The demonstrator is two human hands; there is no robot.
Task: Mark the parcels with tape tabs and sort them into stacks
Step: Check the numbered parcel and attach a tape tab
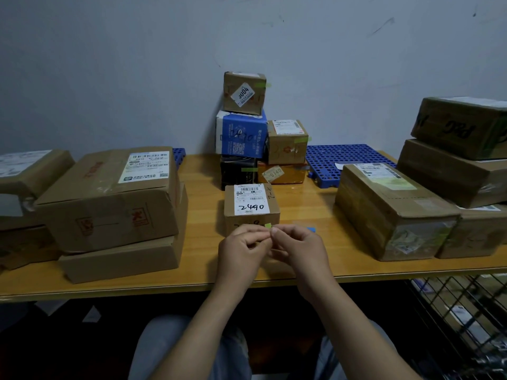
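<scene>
A small brown parcel (251, 205) with a white label reading 2490 stands at the middle of the wooden table (307, 215). Just in front of it my left hand (241, 249) and my right hand (299, 248) meet, fingers curled, and pinch a small green tape tab (268, 225) between their fingertips. The tab sticks up at the parcel's front face. Behind the parcel rises a stack of small parcels (245, 133), several of them carrying green tabs. A bit of blue tape (311, 229) shows on the table beside my right hand.
Large brown boxes (109, 198) are stacked at the left. More brown boxes (392, 209) and a taller pile (455, 154) fill the right. A blue perforated pallet (337, 160) lies at the back right. A wire rack (461, 319) stands below the table's right end.
</scene>
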